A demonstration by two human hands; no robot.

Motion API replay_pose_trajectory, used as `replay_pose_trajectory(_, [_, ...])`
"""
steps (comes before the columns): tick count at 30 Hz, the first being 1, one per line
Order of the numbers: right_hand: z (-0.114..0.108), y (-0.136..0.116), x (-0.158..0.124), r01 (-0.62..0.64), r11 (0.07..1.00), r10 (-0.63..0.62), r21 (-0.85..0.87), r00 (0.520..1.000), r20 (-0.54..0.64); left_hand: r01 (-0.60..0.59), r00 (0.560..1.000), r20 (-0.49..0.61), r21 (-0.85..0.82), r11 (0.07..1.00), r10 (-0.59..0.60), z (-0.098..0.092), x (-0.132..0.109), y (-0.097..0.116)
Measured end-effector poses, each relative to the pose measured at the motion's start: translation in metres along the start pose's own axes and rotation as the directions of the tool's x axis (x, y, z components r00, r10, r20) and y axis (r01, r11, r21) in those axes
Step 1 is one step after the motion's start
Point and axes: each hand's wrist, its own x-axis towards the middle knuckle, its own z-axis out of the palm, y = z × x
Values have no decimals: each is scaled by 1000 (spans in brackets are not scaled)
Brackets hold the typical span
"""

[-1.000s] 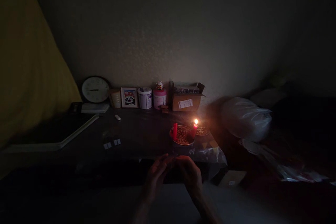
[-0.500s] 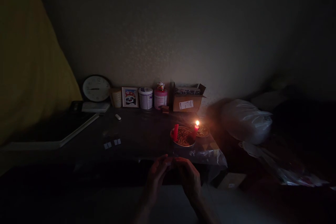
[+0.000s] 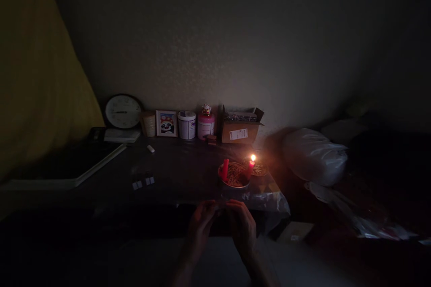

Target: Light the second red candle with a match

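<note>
A dark surface (image 3: 175, 175) is being spread across the middle of the frame, lit only from its right end. At centre right a white bag (image 3: 314, 154) is being left slumped beside that end. Along the wall, upper centre, a clock (image 3: 122, 111), a picture (image 3: 166, 123), two tubs (image 3: 186, 125) and an open box (image 3: 240, 128) are being kept lined up, probably so that the front stays free for work. Near the surface's right end a plate (image 3: 235, 175) is being used to carry an unlit candle (image 3: 225, 169) on its left rim and a lit candle (image 3: 251, 167) on its right rim, likely so that wax is caught.

At lower centre, just in front of the surface's near edge, the left hand (image 3: 200, 224) and right hand (image 3: 242, 226) are being held raised with fingertips brought together, palms half facing. Something small seems to be pinched between them, but it cannot be made out in the dark, and how far either hand is closed cannot be told.
</note>
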Motion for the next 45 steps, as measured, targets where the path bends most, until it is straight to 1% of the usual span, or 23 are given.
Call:
replay_pose_trajectory(4, [-1,3,4,46,998,-45,-48,999,5,1,1000,-18,-13,1000,-1,2,-2,2])
replay_pose_trajectory(6, [-4,2,7,45,997,-45,-56,999,-5,-7,1000,-28,-21,1000,7,2,-2,2])
replay_pose_trajectory(9, [-12,-7,10,39,997,-42,-66,998,-50,-17,998,-57,-32,999,15,2,3,-1])
replay_pose_trajectory(11, [-16,-15,9,63,996,-68,-65,995,-73,-23,997,-80,-35,999,20,1,7,-4])
replay_pose_trajectory(13, [-16,-17,7,106,993,-108,-55,994,-29,-30,996,-86,-35,999,27,1,8,-5])
replay_pose_trajectory(15, [-11,-9,4,107,993,-104,-50,993,46,-35,997,-69,-33,999,33,2,7,-4])
replay_pose_trajectory(16, [-8,-2,4,74,996,-70,-58,996,60,-38,998,-59,-32,999,36,3,5,-3])
replay_pose_trajectory(17, [-5,6,4,31,997,-28,-71,999,44,-41,998,-51,-29,999,40,3,3,-1])
replay_pose_trajectory(20, [-2,28,6,-99,990,90,-96,992,-92,-49,997,-55,-20,999,48,4,-1,4])
replay_pose_trajectory(23, [-6,37,9,-184,980,168,-75,970,-178,-62,996,-72,-25,998,60,3,-2,6])
replay_pose_trajectory(29, [-13,37,12,-298,954,292,13,925,-244,-73,993,-97,-50,996,68,-2,0,10])
replay_pose_trajectory(37, [-17,31,16,-411,900,436,147,859,-269,-47,990,-135,-49,998,40,-12,3,8])
replay_pose_trajectory(41, [-19,27,19,-436,879,475,194,836,-274,-32,992,-125,-26,999,28,-11,4,8])
replay_pose_trajectory(45, [-21,29,19,-460,857,512,233,814,-273,-24,992,-121,-2,1000,23,-9,5,10])
